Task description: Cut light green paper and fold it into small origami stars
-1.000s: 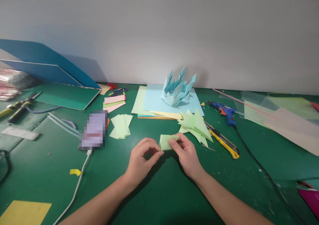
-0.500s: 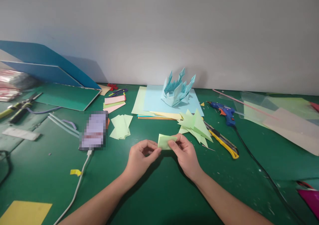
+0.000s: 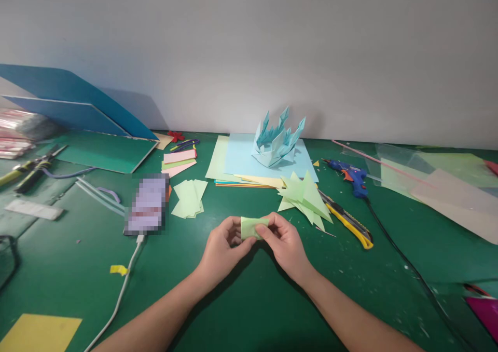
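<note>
A small light green piece of folded paper [image 3: 250, 227] is held between both hands above the green table. My right hand [image 3: 287, 244] pinches its right end, with the thumb across the front. My left hand [image 3: 223, 247] grips the left and lower edge, its fingers curled behind the paper. Beyond my right hand lies a pile of pointed green folded papers [image 3: 305, 196]. Several flat light green paper slips [image 3: 189, 199] rest beyond my left hand. At the back, a blue folded-paper crown shape [image 3: 274, 152] stands on stacked coloured sheets [image 3: 229, 157].
To the right lie a yellow utility knife [image 3: 350, 225], a blue glue gun [image 3: 352, 178] with its black cord, and loose sheets [image 3: 459, 199]. On the left are a phone [image 3: 147, 204] on a white cable [image 3: 122, 289], pliers [image 3: 37, 170] and blue boards [image 3: 70, 103]. A yellow sheet [image 3: 41, 334] sits front left.
The green paper has moved slightly left and down. My left hand has shifted its grip, its fingers now behind the paper and its thumb at the lower edge.
</note>
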### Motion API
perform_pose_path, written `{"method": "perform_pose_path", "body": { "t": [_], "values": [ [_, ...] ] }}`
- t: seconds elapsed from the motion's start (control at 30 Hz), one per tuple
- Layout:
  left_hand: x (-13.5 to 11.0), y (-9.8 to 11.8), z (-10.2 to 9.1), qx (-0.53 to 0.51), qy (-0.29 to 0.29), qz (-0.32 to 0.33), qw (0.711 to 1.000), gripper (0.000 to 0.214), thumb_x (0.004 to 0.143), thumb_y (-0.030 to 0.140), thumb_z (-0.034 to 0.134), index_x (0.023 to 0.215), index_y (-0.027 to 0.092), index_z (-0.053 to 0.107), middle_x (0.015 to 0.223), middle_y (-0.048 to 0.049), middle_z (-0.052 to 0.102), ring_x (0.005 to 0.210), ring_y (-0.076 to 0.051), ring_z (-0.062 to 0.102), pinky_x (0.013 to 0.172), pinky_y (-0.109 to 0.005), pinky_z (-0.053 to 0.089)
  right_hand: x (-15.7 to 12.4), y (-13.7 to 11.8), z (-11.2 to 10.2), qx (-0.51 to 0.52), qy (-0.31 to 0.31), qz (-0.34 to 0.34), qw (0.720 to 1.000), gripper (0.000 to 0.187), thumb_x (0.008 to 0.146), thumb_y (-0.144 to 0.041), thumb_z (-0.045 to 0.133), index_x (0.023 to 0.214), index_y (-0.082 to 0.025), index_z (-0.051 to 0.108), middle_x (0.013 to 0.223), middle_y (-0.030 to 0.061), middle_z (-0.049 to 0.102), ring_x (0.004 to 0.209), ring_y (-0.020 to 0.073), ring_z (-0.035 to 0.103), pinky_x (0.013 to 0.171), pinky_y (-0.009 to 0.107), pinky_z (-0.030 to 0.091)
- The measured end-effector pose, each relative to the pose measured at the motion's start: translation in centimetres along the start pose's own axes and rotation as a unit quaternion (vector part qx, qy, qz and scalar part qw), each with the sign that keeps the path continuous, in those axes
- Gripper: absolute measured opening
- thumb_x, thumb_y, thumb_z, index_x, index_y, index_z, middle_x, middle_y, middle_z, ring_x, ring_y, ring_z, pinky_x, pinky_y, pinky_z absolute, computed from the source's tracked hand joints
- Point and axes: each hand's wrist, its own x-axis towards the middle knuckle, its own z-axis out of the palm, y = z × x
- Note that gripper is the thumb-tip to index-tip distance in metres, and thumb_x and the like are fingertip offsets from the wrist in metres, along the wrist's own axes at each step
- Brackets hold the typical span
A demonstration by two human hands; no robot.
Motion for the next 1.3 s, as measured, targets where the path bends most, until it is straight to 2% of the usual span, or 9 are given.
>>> {"method": "perform_pose_path", "body": {
  "t": [0.33,0.5,0.67,0.8,0.87,1.2,1.3],
  "values": [
    [0.3,0.2,-0.2,-0.037,0.015,-0.049,0.998,0.029,0.058,0.035,0.077,0.072,0.015,0.061,0.061,0.0003,0.064,0.055,-0.011,0.057,0.053,-0.023,0.045,0.2,0.0,-0.1,-0.006,0.023,0.003,1.0,0.03,0.074,-0.042,0.061,0.06,-0.02,0.048,0.056,-0.0039,0.044,0.054,0.0109,0.04,0.052,0.023,0.038],
    [0.2,0.1,-0.3,-0.044,0.03,-0.06,0.997,0.027,0.055,0.032,0.078,0.067,0.015,0.061,0.059,0.0008,0.064,0.053,-0.011,0.057,0.053,-0.023,0.045,0.1,0.0,0.0,-0.007,0.025,-0.002,1.0,0.027,0.074,-0.04,0.061,0.061,-0.02,0.05,0.057,-0.0036,0.046,0.055,0.0108,0.041,0.053,0.023,0.04],
    [0.2,0.3,-0.4,-0.006,0.043,-0.038,0.998,0.025,0.058,0.035,0.076,0.068,0.016,0.062,0.06,0.0001,0.065,0.054,-0.012,0.057,0.053,-0.023,0.045,0.1,-0.1,-0.2,-0.023,0.013,-0.006,1.0,0.024,0.075,-0.039,0.061,0.063,-0.02,0.052,0.058,-0.0031,0.05,0.055,0.0115,0.046,0.053,0.023,0.043],
    [0.4,0.2,-0.8,0.012,0.058,-0.022,0.998,0.024,0.062,0.035,0.072,0.075,0.016,0.063,0.065,-0.0006,0.067,0.057,-0.013,0.06,0.055,-0.024,0.048,0.2,-0.1,-0.4,-0.029,-0.048,-0.007,0.998,0.018,0.074,-0.035,0.065,0.083,-0.02,0.061,0.074,0.0014,0.063,0.065,0.0148,0.057,0.062,0.027,0.05],
    [0.4,0.0,-1.0,0.02,0.057,-0.012,0.998,0.022,0.064,0.033,0.071,0.077,0.017,0.063,0.068,-0.0013,0.068,0.059,-0.013,0.061,0.056,-0.024,0.049,0.1,-0.1,-0.4,-0.038,-0.059,-0.014,0.997,0.019,0.075,-0.032,0.064,0.089,-0.02,0.061,0.08,0.0032,0.066,0.07,0.0162,0.06,0.066,0.029,0.052],
    [0.4,-0.3,-1.0,0.1,0.049,0.045,0.993,0.013,0.071,0.023,0.065,0.082,0.016,0.066,0.074,-0.0022,0.07,0.063,-0.014,0.062,0.06,-0.024,0.05,0.2,-0.1,-0.1,-0.007,-0.051,-0.001,0.999,0.018,0.074,-0.028,0.062,0.088,-0.02,0.055,0.081,0.004,0.066,0.073,0.0168,0.062,0.067,0.029,0.051],
    [0.7,-0.2,-1.7,0.091,0.066,0.046,0.993,0.014,0.069,0.024,0.066,0.081,0.016,0.066,0.074,-0.0022,0.07,0.062,-0.013,0.062,0.06,-0.023,0.049,0.6,0.2,-0.7,0.012,-0.013,0.02,1.0,0.024,0.071,-0.029,0.065,0.088,-0.021,0.051,0.073,0.0005,0.062,0.066,0.0141,0.059,0.064,0.027,0.049]
  ]
}}
